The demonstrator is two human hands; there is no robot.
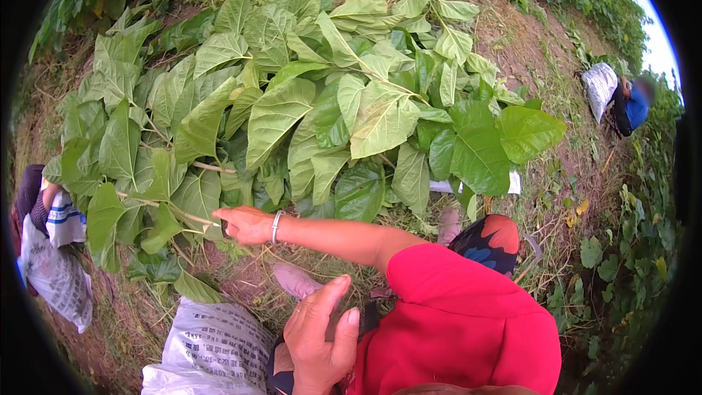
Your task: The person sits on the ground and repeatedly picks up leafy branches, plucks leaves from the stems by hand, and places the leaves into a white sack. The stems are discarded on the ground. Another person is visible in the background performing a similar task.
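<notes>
My right hand (245,225), with a pale bracelet at the wrist, reaches left across the pile. Its fingertips are at the pale end of a leafy branch (189,216); a small dark thing shows by the fingers, and whether they grip the branch cannot be told. Empty, with thumb and fingers apart, my left hand (323,334) is low in the middle, in front of my red shirt. Large green leaves (384,115) on cut branches are heaped before me, many with pale undersides up. Near my left hand lies a white printed woven sack (214,345).
A curved sickle (533,249) lies on the ground beside my patterned knee. At far left, a partly visible person has a white sack (55,274). Another person in blue (638,105) sits at upper right by a white sack (601,88). Leafy plants line the right side.
</notes>
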